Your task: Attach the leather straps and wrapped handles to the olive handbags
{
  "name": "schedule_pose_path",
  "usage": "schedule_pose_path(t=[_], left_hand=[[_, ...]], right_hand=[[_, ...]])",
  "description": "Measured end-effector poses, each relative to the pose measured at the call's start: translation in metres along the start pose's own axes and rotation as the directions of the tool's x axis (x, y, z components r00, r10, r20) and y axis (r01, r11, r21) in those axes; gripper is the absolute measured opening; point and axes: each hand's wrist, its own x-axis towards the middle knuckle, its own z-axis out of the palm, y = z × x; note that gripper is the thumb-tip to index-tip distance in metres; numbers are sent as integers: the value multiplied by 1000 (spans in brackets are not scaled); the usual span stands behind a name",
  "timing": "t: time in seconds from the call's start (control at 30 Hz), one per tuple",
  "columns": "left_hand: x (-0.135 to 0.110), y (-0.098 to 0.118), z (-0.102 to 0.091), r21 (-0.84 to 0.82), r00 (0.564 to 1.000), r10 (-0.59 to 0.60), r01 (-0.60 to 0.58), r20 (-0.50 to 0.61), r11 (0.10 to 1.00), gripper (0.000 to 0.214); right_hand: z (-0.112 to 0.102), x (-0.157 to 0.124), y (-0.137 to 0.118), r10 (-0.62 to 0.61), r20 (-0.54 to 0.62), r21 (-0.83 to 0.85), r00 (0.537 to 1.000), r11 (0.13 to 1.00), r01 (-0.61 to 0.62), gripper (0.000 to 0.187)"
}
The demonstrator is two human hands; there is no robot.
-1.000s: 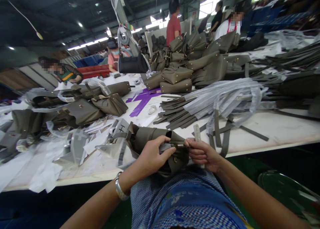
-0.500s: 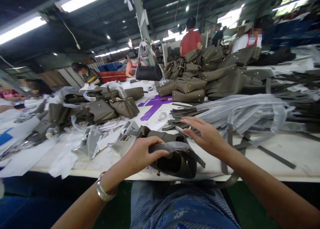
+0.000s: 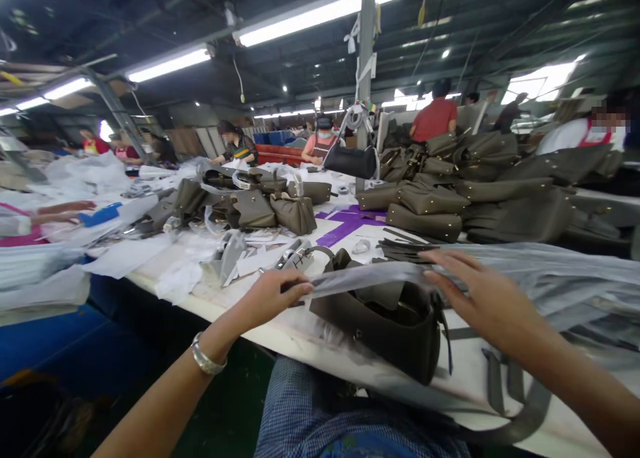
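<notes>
A dark olive handbag point(image 3: 395, 331) lies on its side at the near edge of the white table point(image 3: 320, 341), its mouth facing up. My left hand point(image 3: 273, 295) pinches one end of a plastic-wrapped strap point(image 3: 360, 279) that stretches across the bag's top. My right hand point(image 3: 483, 295) lies over the other end of that strap with its fingers stretched out and together. A silver bracelet point(image 3: 206, 358) shows on my left wrist.
Finished olive bags are piled at the back right point(image 3: 450, 198) and centre left point(image 3: 270, 205). Plastic-sleeved straps point(image 3: 565, 271) spread to the right. Paper and plastic scraps point(image 3: 195, 265) litter the left. Purple tape point(image 3: 347, 225) marks the table. Several people work at the far side.
The view has swung up and left. The bag now lies further onto the table. My left hand has pulled the wrapped strap out across it, and my right hand moved right onto the strap.
</notes>
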Motion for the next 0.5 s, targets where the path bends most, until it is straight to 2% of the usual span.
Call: schedule_pose_path(t=[0.07, 0.1, 0.17, 0.23, 0.3, 0.43, 0.5], left_hand=[[-4, 21, -5, 29, 997, 62, -61, -55, 998, 34], [-6, 36, -6, 32, 991, 112, -110, -77, 993, 32], [-9, 64, -6, -9, 971, 211, -213, -110, 977, 27], [-14, 79, -8, -43, 959, 256, -263, -124, 964, 26], [-19, 71, -11, -46, 964, 234, -241, -126, 969, 28], [-28, 15, -13, -32, 990, 85, -89, -108, 995, 36], [-28, -3, -8, 10, 987, 43, -42, -154, 999, 39]], right_hand=[[-7, 11, -38, -167, -112, -49, 980, 986, 162, 42], [-9, 17, -59, -259, -112, -36, 959, 966, 257, 44], [-9, 27, -96, -410, -57, -7, 910, 912, 410, 47], [-4, 33, -113, -458, 25, -9, 888, 888, 459, 48], [1, 34, -107, -437, 73, -79, 896, 893, 442, 47], [2, 33, -69, -316, 37, -301, 948, 901, 312, 41], [0, 35, -65, -306, 7, -360, 952, 887, 288, 42]])
